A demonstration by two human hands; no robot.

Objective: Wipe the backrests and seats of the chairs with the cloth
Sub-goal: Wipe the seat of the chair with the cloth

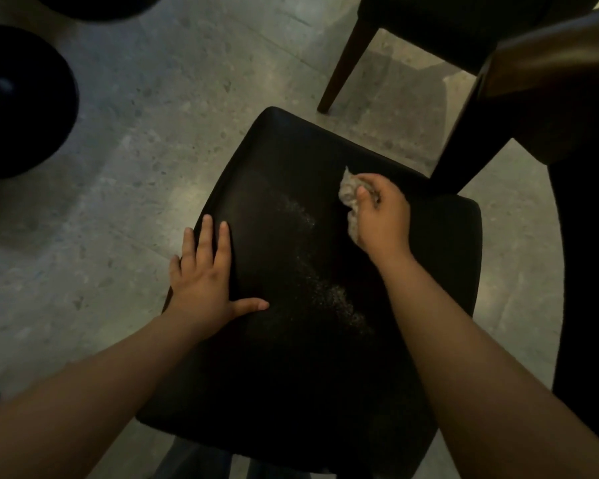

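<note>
Where the head camera looks down, two chairs show: one black padded seat [291, 375] fills the middle, and a second chair [429, 29] stands beyond it at the top right, with one brown wooden leg [343, 63] on the speckled stone floor [135, 150]. Two bare hands are over the near seat and there is one cloth. The left hand [204, 271] lies flat on the seat's left edge, fingers straight and spread, thumb out to the side, holding nothing. The right hand [382, 216] is on the far right part of the seat, its fingers and thumb curled round the cloth [348, 191]. The cloth is pale, greyish, and crumpled into a small wad that sticks out past the fingers and lies against the seat. One band of fine light specks [312, 271] runs diagonally across the dark seat between the two hands. Two round black shapes [21, 105] sit at the left edge of the view, too dark to name. A glossy dark wooden furniture piece [550, 57] stands at the right.
</note>
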